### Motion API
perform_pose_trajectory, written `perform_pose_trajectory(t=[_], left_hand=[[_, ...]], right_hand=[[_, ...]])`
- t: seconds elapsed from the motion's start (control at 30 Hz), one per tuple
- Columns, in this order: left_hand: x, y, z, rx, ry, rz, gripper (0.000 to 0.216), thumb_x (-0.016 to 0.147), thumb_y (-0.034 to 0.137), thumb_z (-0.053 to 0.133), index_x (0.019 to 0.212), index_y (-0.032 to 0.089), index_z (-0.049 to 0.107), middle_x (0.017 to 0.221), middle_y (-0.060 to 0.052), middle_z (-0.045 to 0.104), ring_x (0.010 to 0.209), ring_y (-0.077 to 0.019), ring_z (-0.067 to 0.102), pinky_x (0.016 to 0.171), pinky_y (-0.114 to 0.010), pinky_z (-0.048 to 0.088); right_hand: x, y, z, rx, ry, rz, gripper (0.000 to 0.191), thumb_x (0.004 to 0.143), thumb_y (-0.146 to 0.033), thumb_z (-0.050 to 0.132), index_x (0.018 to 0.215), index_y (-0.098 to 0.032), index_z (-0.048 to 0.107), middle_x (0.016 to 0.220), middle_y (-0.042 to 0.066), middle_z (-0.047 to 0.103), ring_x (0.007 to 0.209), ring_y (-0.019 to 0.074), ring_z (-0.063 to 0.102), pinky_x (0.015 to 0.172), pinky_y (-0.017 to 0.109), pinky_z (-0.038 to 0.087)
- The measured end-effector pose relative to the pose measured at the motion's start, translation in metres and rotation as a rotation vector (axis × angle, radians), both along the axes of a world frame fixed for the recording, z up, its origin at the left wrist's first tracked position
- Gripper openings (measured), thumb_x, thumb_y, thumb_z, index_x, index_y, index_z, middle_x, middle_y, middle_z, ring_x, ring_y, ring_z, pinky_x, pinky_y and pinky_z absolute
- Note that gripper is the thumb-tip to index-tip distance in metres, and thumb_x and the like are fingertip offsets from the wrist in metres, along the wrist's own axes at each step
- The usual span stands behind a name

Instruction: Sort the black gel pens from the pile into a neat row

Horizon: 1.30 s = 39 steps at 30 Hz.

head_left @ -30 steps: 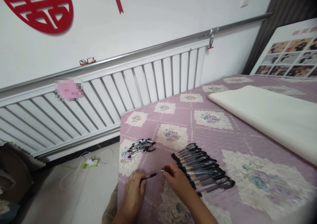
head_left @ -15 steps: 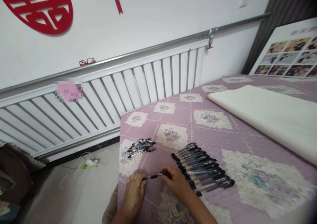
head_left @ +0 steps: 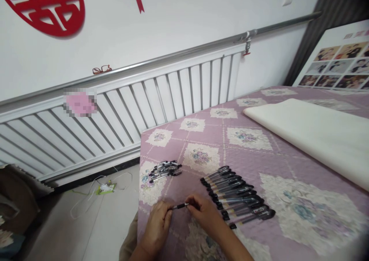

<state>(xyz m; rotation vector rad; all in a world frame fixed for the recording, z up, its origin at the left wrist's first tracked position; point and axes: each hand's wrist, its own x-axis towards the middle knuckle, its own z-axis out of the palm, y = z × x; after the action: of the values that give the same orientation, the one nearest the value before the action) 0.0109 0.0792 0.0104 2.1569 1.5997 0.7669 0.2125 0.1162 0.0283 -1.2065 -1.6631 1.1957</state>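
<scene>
A slim pen [head_left: 180, 206] with a black grip section and a pale tip spans the gap between my hands, just above the purple cloth. Its rear end is closed inside my left hand [head_left: 156, 223], which rests by the cloth's near edge. At the pale tip, the thumb and fingers of my right hand [head_left: 203, 211] are pinched together, partly hiding it. To the right of that hand lies a row of capped pens [head_left: 239, 193] with black caps. Beyond my left hand is a small loose heap of short black and clear pen parts [head_left: 165, 170].
The purple floral cloth [head_left: 206, 136] covers the surface under everything. A folded cream sheet [head_left: 314, 130] lies at the right. Behind stands a white radiator [head_left: 173, 95] below a grey pipe. Left of the edge, a green-and-white item with cords [head_left: 106, 188] is on the floor.
The view has shifted very slightly. Both hands keep the same hold on the pen, and the row and the heap lie as before.
</scene>
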Motion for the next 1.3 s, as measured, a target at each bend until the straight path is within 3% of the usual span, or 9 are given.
perform_pose_trajectory(t=[0.37, 0.57, 0.77, 0.87, 1.0, 1.17, 1.3], left_hand=[[0.002, 0.0, 0.003, -0.02, -0.018, -0.009, 0.024, 0.093, 0.029, 0.038, 0.097, 0.023, 0.062, 0.095, -0.006, 0.062, 0.092, -0.0218, 0.055, 0.084, -0.038, 0.044], [0.002, 0.0, 0.004, -0.032, -0.045, -0.006, 0.021, 0.092, 0.026, 0.041, 0.097, 0.022, 0.061, 0.093, -0.006, 0.061, 0.092, -0.0214, 0.054, 0.086, -0.038, 0.043], [0.002, 0.0, 0.002, -0.014, -0.06, 0.005, 0.02, 0.091, 0.024, 0.043, 0.096, 0.023, 0.062, 0.092, -0.005, 0.061, 0.091, -0.0209, 0.055, 0.083, -0.036, 0.045], [0.002, 0.0, 0.001, -0.002, -0.062, 0.009, 0.02, 0.09, 0.024, 0.044, 0.096, 0.023, 0.062, 0.091, -0.005, 0.062, 0.09, -0.0206, 0.056, 0.085, -0.036, 0.044], [0.002, 0.0, 0.002, 0.002, -0.067, -0.003, 0.02, 0.09, 0.024, 0.043, 0.096, 0.023, 0.062, 0.092, -0.005, 0.061, 0.09, -0.0207, 0.055, 0.083, -0.036, 0.045], [0.002, 0.001, 0.002, -0.01, -0.07, 0.0, 0.019, 0.09, 0.023, 0.043, 0.095, 0.022, 0.061, 0.091, -0.005, 0.061, 0.089, -0.0204, 0.055, 0.082, -0.036, 0.045], [0.001, 0.001, 0.0, -0.002, -0.068, -0.008, 0.019, 0.09, 0.022, 0.043, 0.096, 0.023, 0.062, 0.092, -0.005, 0.061, 0.091, -0.0207, 0.055, 0.084, -0.037, 0.045]], right_hand=[[0.0, 0.001, 0.002, 0.102, -0.181, 0.06, 0.012, 0.079, -0.024, 0.049, 0.074, -0.02, 0.059, 0.075, 0.002, 0.064, 0.074, 0.0172, 0.058, 0.067, 0.026, 0.04], [-0.003, 0.002, -0.011, 0.194, -0.339, 0.061, 0.029, 0.09, -0.032, 0.04, 0.068, -0.02, 0.054, 0.071, 0.002, 0.06, 0.069, 0.016, 0.054, 0.064, 0.026, 0.036], [-0.003, 0.0, -0.008, 0.137, -0.202, 0.042, 0.013, 0.082, -0.026, 0.053, 0.089, -0.019, 0.06, 0.083, 0.003, 0.064, 0.077, 0.0165, 0.057, 0.07, 0.025, 0.039], [-0.003, 0.0, -0.007, 0.13, -0.217, 0.055, 0.01, 0.081, -0.023, 0.052, 0.082, -0.019, 0.061, 0.079, 0.002, 0.064, 0.076, 0.0163, 0.057, 0.069, 0.025, 0.039], [-0.004, -0.001, -0.01, 0.165, -0.294, 0.05, 0.022, 0.086, -0.03, 0.047, 0.07, -0.019, 0.058, 0.071, 0.002, 0.062, 0.071, 0.0161, 0.055, 0.065, 0.025, 0.037], [-0.004, -0.001, -0.009, 0.156, -0.245, 0.042, 0.011, 0.082, -0.027, 0.053, 0.082, -0.019, 0.061, 0.079, 0.002, 0.063, 0.075, 0.016, 0.056, 0.067, 0.025, 0.038], [-0.003, -0.001, -0.007, 0.142, -0.26, 0.067, 0.015, 0.083, -0.027, 0.051, 0.074, -0.019, 0.06, 0.075, 0.002, 0.063, 0.073, 0.0161, 0.056, 0.066, 0.025, 0.037]])
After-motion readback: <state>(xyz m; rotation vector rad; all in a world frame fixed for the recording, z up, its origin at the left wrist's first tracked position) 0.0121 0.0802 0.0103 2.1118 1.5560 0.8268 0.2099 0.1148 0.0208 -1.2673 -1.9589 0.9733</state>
